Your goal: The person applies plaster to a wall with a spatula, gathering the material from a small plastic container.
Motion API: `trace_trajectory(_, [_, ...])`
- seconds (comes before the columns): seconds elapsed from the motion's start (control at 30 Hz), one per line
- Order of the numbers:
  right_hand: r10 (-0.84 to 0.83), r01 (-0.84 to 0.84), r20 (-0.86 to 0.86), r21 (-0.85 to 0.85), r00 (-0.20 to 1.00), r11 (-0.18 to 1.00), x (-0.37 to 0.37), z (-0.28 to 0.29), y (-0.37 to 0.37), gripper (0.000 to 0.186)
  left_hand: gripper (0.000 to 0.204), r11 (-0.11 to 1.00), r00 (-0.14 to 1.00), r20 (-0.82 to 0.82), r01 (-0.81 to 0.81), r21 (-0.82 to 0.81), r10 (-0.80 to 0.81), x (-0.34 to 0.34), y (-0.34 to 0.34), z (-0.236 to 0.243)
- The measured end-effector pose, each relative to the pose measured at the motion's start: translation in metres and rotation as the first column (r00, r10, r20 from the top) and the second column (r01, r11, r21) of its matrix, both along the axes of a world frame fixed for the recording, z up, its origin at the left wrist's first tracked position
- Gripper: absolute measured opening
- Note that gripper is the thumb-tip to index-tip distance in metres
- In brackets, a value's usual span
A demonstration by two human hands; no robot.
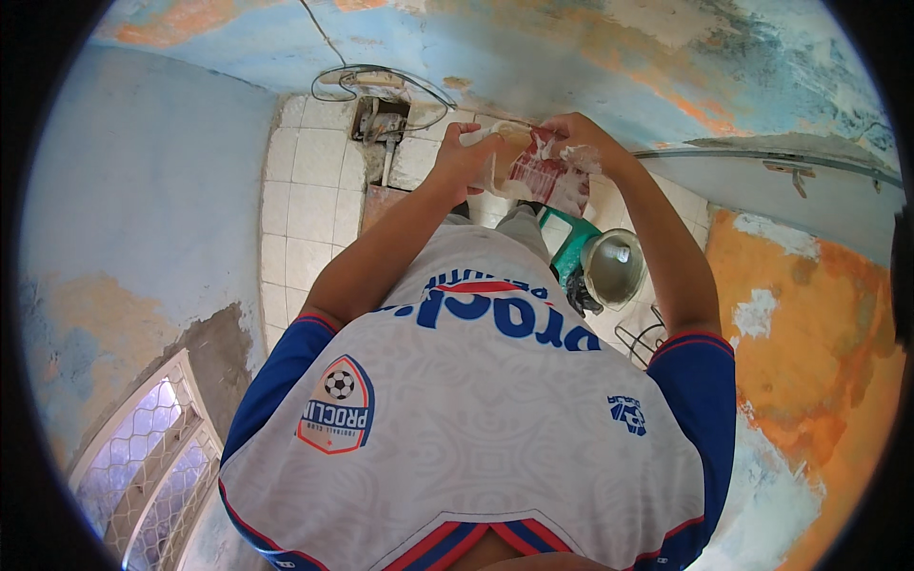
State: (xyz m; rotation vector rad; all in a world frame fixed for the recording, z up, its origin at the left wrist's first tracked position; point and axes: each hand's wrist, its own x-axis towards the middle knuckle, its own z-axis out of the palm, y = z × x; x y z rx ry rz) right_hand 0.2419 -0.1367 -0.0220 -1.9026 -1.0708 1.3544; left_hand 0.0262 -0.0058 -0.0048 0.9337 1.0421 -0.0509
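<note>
Out in front of me, both hands hold a red-and-white plastic bag [552,176], partly see-through and smeared with white. My left hand [465,160] grips its pale left edge, thumb on top and fingers curled round it. My right hand [577,143] is closed on the bag's upper right part, and white residue shows beside its wrist. The bag looks spread between the hands; its contents cannot be made out clearly. Below it, near my feet, stand a green plastic stool [569,238] and a round grey bowl [612,268] with a small white thing inside.
A recess with a pipe [383,122] opens in the white tiles ahead left, under a looped black cable [405,68]. A black wire rack [644,335] stands right of my body. Patchy walls surround me; a grilled window [143,466] is at lower left, a door [809,181] at right.
</note>
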Motion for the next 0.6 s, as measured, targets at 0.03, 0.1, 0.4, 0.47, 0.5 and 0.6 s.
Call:
trace_trajectory(0.03, [-0.031,0.031,-0.024,-0.020,0.999,0.999,-0.002,0.001,-0.002,0.036,0.073,1.000,1.000,-0.004,0.005,0.014,-0.005,0.001,0.000,0.002])
trace_trajectory(0.1, [-0.112,0.107,-0.096,-0.054,0.989,0.993,-0.004,0.000,-0.007,0.034,0.072,0.999,1.000,-0.016,0.011,0.035,-0.011,0.003,-0.001,0.001])
trace_trajectory(0.4, [-0.264,0.229,-0.300,-0.148,0.917,0.962,-0.010,0.004,-0.020,0.049,0.073,0.982,0.990,-0.129,0.081,0.172,-0.059,0.019,-0.001,-0.022])
trace_trajectory(0.47, [-0.325,0.261,-0.371,-0.211,0.870,0.942,-0.017,0.011,-0.019,0.049,0.074,0.982,0.987,-0.147,0.086,0.170,-0.061,0.020,0.000,-0.019])
trace_trajectory(0.5, [-0.325,0.266,-0.381,-0.199,0.865,0.943,-0.015,0.009,-0.019,0.048,0.075,0.983,0.990,-0.131,0.075,0.169,-0.053,0.021,0.001,-0.019])
trace_trajectory(0.6, [-0.339,0.288,-0.421,-0.181,0.841,0.940,-0.012,-0.002,-0.022,0.045,0.078,0.992,0.998,-0.070,0.004,0.125,0.005,0.019,0.001,-0.020])
